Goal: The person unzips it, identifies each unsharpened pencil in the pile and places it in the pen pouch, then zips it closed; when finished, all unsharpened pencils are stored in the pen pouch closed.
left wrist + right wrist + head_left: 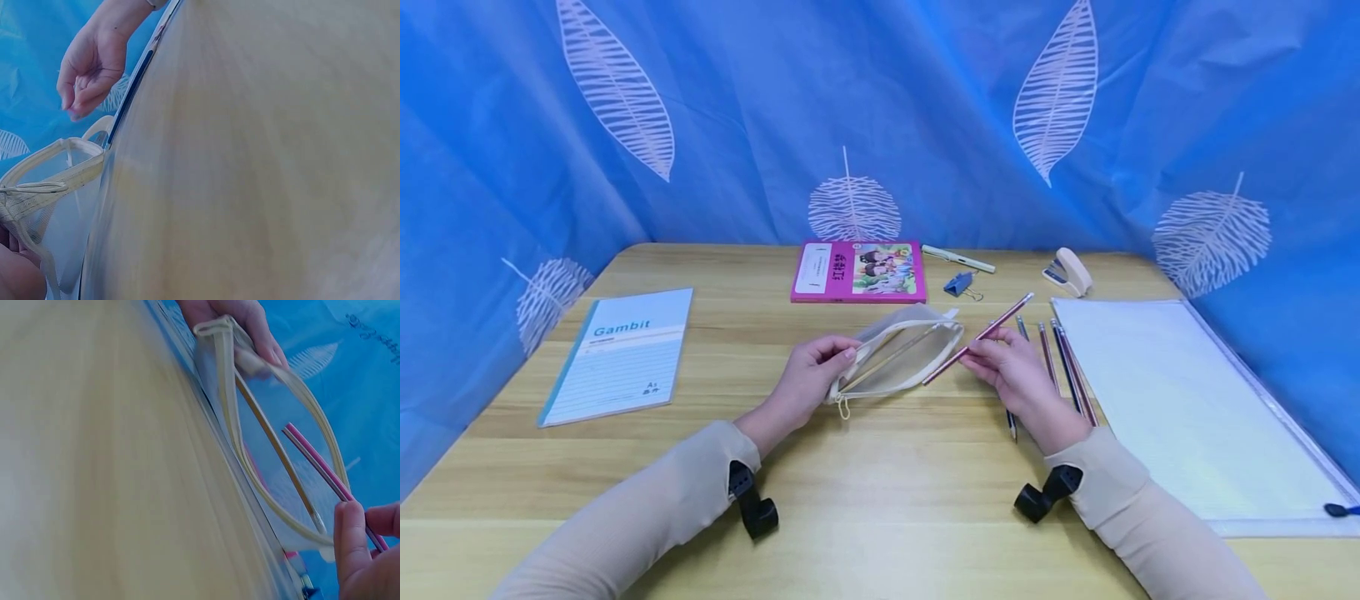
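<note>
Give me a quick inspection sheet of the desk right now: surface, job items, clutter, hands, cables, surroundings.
Surface: wooden table, flat.
Job's things: cream pencil case lies open; one pencil already lies inside. The red pencil has its lower end at the case mouth. More loose pencils lie beside the right hand.
Clutter: Gambit notebook, pink book, white pen, blue binder clip, stapler, clear zip folder.
Grippers: left hand holds the case's end; right hand pinches the red pencil.
Cables: nothing seen.
Surroundings: blue leaf-print curtain behind and at both sides.
</note>
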The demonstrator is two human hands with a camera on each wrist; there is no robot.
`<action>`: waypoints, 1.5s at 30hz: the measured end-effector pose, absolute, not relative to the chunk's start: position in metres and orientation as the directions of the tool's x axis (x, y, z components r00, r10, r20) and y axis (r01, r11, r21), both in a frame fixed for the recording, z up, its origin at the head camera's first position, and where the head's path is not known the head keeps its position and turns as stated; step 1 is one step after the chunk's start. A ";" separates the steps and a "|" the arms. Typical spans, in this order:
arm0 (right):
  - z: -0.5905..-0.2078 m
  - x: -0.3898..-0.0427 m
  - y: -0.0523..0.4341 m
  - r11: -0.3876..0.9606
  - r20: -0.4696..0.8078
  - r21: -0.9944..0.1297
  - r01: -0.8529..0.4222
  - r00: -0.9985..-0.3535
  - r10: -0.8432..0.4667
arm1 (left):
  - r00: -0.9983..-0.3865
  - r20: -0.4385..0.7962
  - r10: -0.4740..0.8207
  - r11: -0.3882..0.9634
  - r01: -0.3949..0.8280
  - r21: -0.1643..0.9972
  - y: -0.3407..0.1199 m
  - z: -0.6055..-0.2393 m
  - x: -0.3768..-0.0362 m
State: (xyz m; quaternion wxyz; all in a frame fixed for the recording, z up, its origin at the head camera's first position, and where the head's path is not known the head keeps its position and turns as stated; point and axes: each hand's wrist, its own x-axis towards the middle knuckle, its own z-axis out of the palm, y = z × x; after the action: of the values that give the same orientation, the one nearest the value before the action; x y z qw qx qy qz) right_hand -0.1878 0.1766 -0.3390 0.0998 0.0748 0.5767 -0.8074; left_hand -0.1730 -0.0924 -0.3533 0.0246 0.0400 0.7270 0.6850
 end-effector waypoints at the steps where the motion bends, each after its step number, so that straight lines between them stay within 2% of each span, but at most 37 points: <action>1: -0.339 -0.187 0.172 -0.329 -0.243 -0.910 0.252 -0.968 -0.068 | -0.996 0.019 0.091 0.055 0.024 0.998 -0.092 -0.353 -0.173; 16: -0.352 -0.179 0.117 -0.424 -0.284 -0.852 0.306 -0.952 -0.116 | -0.996 0.015 0.091 0.081 0.023 0.996 -0.086 -0.349 -0.172; 26: -0.354 -0.172 0.094 -0.371 -0.284 -0.869 0.328 -0.944 -0.168 | -0.997 0.018 0.069 0.070 0.022 0.997 -0.081 -0.350 -0.171; 35: -0.355 -0.169 0.084 -0.379 -0.290 -0.872 0.312 -0.950 -0.115 | -0.999 0.001 0.054 0.082 0.006 0.997 -0.079 -0.350 -0.170; 45: -0.351 -0.168 0.073 -0.317 -0.273 -0.903 0.289 -0.957 -0.093 | -1.000 0.001 0.010 0.106 0.002 0.994 -0.076 -0.350 -0.168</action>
State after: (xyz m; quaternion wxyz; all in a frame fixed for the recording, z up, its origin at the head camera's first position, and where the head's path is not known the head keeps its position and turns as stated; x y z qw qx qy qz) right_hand -0.1678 0.0732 -0.3509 0.1181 0.0856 0.5723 -0.8070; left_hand -0.1683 -0.0758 -0.3497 0.0031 0.0042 0.7436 0.6686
